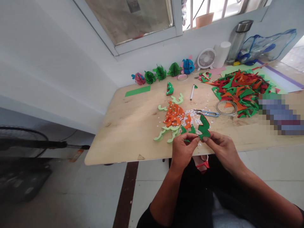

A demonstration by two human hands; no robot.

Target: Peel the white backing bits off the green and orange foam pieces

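Note:
My right hand (222, 147) grips a dark green paper cutout (204, 126) with a wavy edge and a red rim, held upright near the table's front edge. My left hand (184, 147) is closed in a pinch at the cutout's lower left; what sits between its fingertips is too small to make out. Just beyond the hands lie a pile of orange curved paper pieces (174, 114) dotted with white squares, light green wavy strips (162, 133), and many small white paper bits (193, 118). More green pieces (192, 129) are partly hidden behind my left hand.
Blue-handled snips (209, 113) and a tape roll (226, 108) lie beside a heap of red, orange and green scraps (247, 87). Along the wall stand folded paper figures (160, 72), a small white fan (206, 59) and a glass bottle (237, 42). A marker (192, 92) lies mid-table.

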